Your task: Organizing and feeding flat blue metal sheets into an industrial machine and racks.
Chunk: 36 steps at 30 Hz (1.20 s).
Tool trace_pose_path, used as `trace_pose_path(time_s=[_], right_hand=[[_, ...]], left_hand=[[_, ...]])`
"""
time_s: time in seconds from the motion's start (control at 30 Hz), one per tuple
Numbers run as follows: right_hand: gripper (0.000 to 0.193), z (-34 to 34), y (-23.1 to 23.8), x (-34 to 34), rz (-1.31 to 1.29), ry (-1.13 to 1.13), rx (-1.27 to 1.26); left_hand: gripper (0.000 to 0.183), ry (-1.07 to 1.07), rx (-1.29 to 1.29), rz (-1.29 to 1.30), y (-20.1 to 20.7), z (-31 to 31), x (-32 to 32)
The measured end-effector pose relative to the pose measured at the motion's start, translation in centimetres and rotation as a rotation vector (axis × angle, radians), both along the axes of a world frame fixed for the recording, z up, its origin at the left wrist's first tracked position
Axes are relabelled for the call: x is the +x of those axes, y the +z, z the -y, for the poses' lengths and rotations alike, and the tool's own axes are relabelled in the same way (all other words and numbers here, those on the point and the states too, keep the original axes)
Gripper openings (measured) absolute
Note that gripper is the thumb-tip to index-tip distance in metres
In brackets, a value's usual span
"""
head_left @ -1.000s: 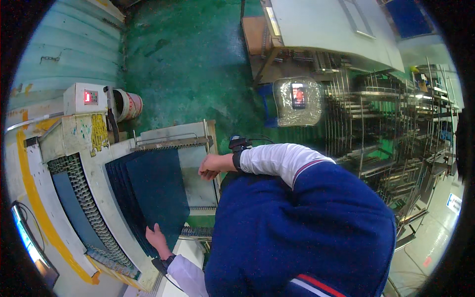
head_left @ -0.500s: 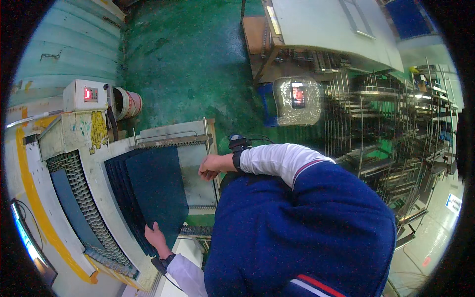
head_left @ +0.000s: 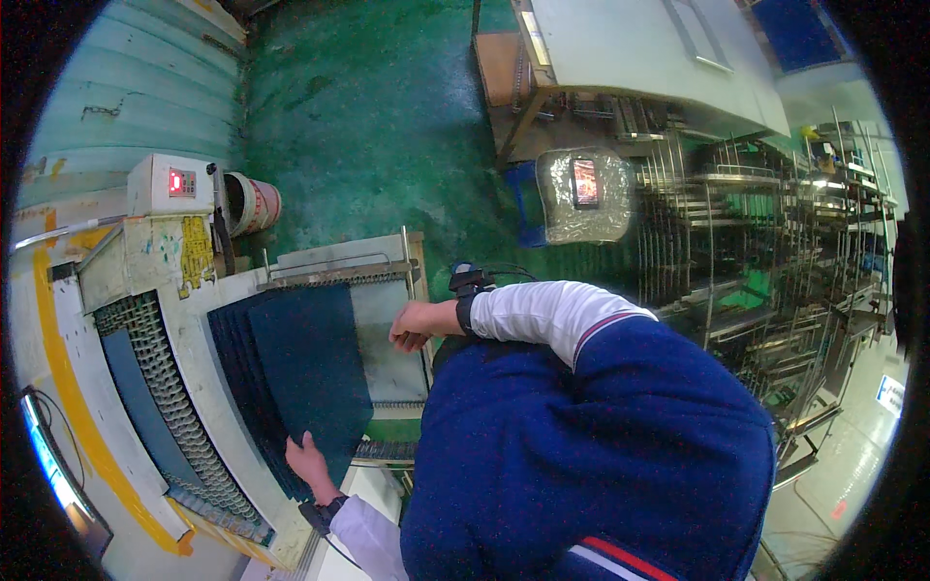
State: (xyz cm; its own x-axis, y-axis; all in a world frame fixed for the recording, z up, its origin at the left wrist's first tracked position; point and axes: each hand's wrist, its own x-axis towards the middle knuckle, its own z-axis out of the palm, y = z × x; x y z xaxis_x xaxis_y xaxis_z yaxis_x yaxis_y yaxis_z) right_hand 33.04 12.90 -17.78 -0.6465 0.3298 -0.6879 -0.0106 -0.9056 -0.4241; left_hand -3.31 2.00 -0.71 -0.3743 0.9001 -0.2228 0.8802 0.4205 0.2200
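Observation:
A stack of dark blue flat panels (head_left: 315, 373) lies slightly fanned out on my left, its left edges stepped. My left hand (head_left: 312, 467) rests at the near edge of the stack, thumb raised and apart from the fingers; I see no firm grip. Beyond the stack's right side, my right hand (head_left: 415, 323) hovers over a pale grey plate (head_left: 387, 353), its fingers loosely curled and closed with nothing visible in them. Both wrists wear dark bands with cables.
Left of the stack runs a metal chain-mesh conveyor (head_left: 179, 387) with a white control box (head_left: 170, 186) beyond. A bucket (head_left: 254, 203) lies on its side. Metal racks (head_left: 756, 242) stand at right, near a wrapped bundle (head_left: 610, 223) bearing a lit phone (head_left: 585, 184).
Both hands keep their places and poses. The scene has shifted very slightly in view, and the picture on the phone screen differs.

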Motion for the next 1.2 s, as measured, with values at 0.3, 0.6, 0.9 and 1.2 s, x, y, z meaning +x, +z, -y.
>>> trace_pose_path(time_s=[0.3, 0.6, 0.9, 1.2], right_hand=[[0.019, 0.0, 0.4, -1.0, -0.028, 0.0, 0.013], [0.02, 0.7, 0.4, -1.6, -0.022, -0.011, -0.021], [0.018, 0.4, 0.4, -2.1, -0.034, -0.019, 0.011], [0.017, 0.8, -1.2, -4.0, -0.09, 0.026, 0.011]], left_hand=[[0.047, -0.018, 0.026, -0.18, -1.1, 0.5, -0.6], [0.043, -0.016, 0.025, -0.106, 0.3, -0.1, 1.2], [0.041, -0.067, 0.013, -0.127, 2.0, -0.5, 1.8], [0.044, -0.029, 0.025, -0.198, 13.3, -1.0, 0.6]])
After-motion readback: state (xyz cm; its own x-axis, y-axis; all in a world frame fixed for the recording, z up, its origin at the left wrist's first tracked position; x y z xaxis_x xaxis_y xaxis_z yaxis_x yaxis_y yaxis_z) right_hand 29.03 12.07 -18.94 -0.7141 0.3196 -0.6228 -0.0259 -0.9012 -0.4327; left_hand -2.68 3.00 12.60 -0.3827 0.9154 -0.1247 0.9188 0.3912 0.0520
